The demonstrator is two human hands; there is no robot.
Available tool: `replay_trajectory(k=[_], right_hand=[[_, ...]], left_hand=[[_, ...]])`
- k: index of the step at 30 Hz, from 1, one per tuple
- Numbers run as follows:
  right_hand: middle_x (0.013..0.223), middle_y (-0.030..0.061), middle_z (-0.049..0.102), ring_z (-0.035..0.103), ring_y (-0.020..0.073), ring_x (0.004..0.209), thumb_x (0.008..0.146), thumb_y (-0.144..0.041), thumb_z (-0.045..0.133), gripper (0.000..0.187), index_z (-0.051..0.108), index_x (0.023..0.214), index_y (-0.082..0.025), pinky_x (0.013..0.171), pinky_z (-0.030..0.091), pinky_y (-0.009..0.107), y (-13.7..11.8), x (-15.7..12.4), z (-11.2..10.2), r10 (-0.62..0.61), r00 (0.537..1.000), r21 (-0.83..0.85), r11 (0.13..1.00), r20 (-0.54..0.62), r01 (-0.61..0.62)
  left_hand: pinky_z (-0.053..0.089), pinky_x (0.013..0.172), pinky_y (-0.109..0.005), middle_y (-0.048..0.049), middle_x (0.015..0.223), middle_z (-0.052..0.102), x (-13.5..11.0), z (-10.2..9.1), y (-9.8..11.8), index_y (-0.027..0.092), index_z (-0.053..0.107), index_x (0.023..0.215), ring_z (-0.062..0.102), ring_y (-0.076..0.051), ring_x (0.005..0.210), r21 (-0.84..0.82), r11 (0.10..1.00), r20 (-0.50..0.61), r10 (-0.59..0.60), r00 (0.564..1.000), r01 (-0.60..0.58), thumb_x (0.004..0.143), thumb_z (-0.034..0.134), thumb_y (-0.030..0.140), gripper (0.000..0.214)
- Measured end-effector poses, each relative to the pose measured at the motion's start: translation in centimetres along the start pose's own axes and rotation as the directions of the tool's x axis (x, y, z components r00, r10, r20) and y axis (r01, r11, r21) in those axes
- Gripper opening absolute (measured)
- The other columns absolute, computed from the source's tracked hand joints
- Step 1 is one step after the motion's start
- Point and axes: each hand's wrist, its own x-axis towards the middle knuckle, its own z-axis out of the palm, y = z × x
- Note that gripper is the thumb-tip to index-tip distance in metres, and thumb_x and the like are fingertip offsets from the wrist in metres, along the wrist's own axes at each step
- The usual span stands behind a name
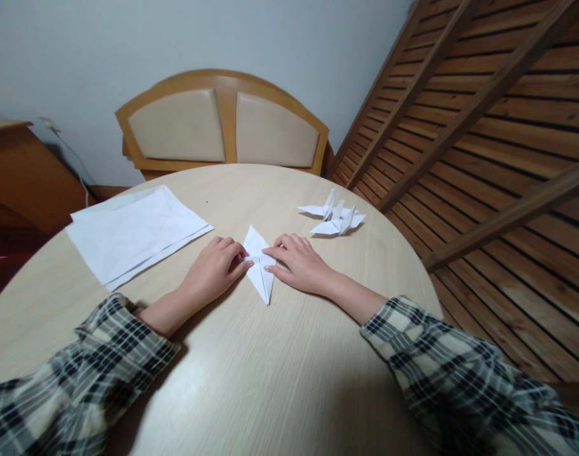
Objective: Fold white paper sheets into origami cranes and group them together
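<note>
Paper [260, 273] lies folded on the table [270, 380] as we pinch its left corner in our left hand [214, 266]; our right hand [303, 263] (thumb and forefinger apart) touches its right side.

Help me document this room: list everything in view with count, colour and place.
table: one, pale wood, centre
folded diamond: one, white paper, mid-table
folded birds: two, white, right on table
paper sheets: at least two, white, left on table
speck: one, dark, on table
padded headboard: one, brown and cream, beyond table
wall: one, pale, background
slatted panel: one, brown, right
cabinet: one, brown, far left
sleeves: two, black-and-cream plaid, lower left and right
left hand: one, bare, at diamond's left corner
right hand: one, bare, at its right
</note>
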Motion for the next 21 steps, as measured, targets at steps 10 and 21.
replay_trajectory(k=[10, 21], right_hand=[[0.105, 0.0075, 0.059, 0.05, 0.0217, 0.101, 0.097, -0.043, 0.044, 0.031, 0.063, 0.108, -0.02, 0.09, 0.036, 0.036, 0.5, 0.1, 0.2, 0.043, 0.998, 0.108, 0.993, -0.038, -0.039], [0.096, 0.006, 0.065, 0.054, 0.0175, 0.093, 0.1, -0.035, 0.04, 0.04, 0.061, 0.07, -0.018, 0.09, 0.037, 0.034, 0.9, 0.2, -0.9, -0.015, 0.999, 0.23, 0.973, -0.036, 0.023]], left_hand=[[0.043, 0.078, -0.037, -0.0085, 0.086, 0.064, 0.1, 0.0, -0.1, 0.017, 0.062, 0.086, 0.053, -0.024, 0.085, -0.064, 0.998, -0.006, -0.028, 1.0, 0.027, 0.092, 0.054, 0.028, 0.014], [0.041, 0.075, -0.038, -0.0046, 0.077, 0.059, 0.1, -0.7, 0.1, 0.019, 0.057, 0.077, 0.051, -0.022, 0.079, -0.119, 0.992, 0.026, -0.05, 0.998, 0.053, 0.093, 0.044, 0.056, 0.042]])
